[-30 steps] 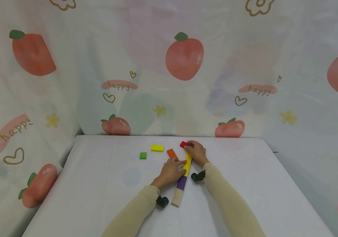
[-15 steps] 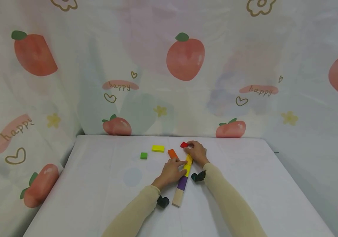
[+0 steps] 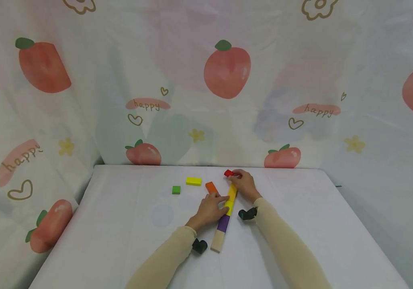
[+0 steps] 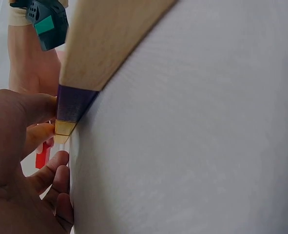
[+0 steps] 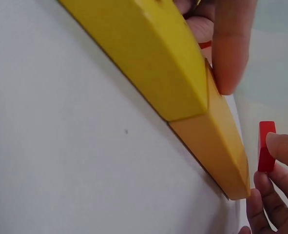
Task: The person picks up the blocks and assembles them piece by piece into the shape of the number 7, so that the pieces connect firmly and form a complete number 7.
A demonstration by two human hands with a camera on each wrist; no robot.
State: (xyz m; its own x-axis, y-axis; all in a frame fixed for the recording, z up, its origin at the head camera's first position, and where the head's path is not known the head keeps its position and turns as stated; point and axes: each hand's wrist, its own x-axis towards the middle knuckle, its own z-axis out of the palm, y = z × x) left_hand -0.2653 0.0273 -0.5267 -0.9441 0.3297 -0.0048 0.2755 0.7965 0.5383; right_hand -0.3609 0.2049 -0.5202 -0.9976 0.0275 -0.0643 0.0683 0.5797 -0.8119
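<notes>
A straight row of blocks runs away from the person: a plain wood block (image 3: 217, 242), a purple block (image 3: 223, 223), a yellow block (image 3: 229, 208) and a darker yellow block (image 5: 212, 151). My left hand (image 3: 209, 208) rests beside the row, its index finger and thumb touching the yellow blocks; its other fingers are bent against the table. My right hand (image 3: 244, 184) pinches a small red block (image 5: 266, 146) between thumb and fingers, just beyond the row's far end. The red block appears raised. An orange block (image 3: 211, 187) lies behind my left hand, partly hidden.
A yellow block (image 3: 193, 181) and a green block (image 3: 176, 190) lie to the left on the white table (image 3: 119, 237). A printed curtain (image 3: 177, 128) stands behind the table. Dark wrist cameras (image 3: 247, 213) hang near the table surface.
My right hand has shifted slightly right and away from the person, carrying the red block with it. My left hand and the row look unmoved.
</notes>
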